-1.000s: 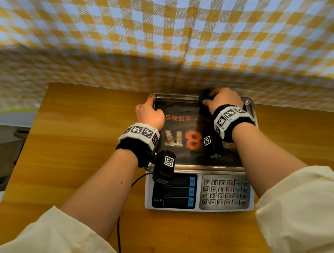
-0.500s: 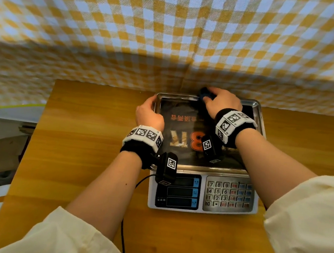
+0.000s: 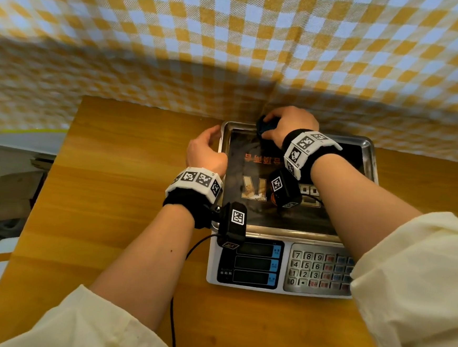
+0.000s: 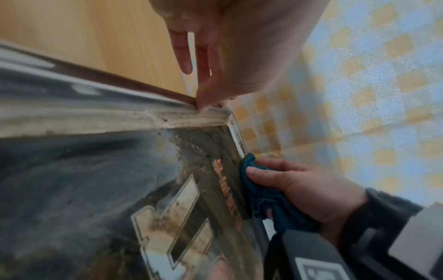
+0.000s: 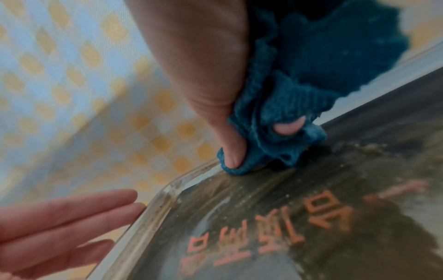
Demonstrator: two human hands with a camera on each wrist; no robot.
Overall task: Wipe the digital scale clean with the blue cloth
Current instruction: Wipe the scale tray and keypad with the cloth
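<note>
The digital scale (image 3: 284, 262) sits on the wooden table (image 3: 116, 197), its back edge near the checked curtain (image 3: 233, 36). Against the scale's left rim, the left hand (image 3: 206, 151) rests with fingers straight and loose. At the scale's far rim, the right hand (image 3: 290, 123) bunches the blue cloth (image 5: 299, 79) in curled fingers, pressing it onto the streaked pan.

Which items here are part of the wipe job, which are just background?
In use:
- scale
- its tray
- blue cloth
- right hand, gripping the cloth
- left hand, touching the tray's edge

Background:
- wooden table
- checked curtain
- black cable
</note>
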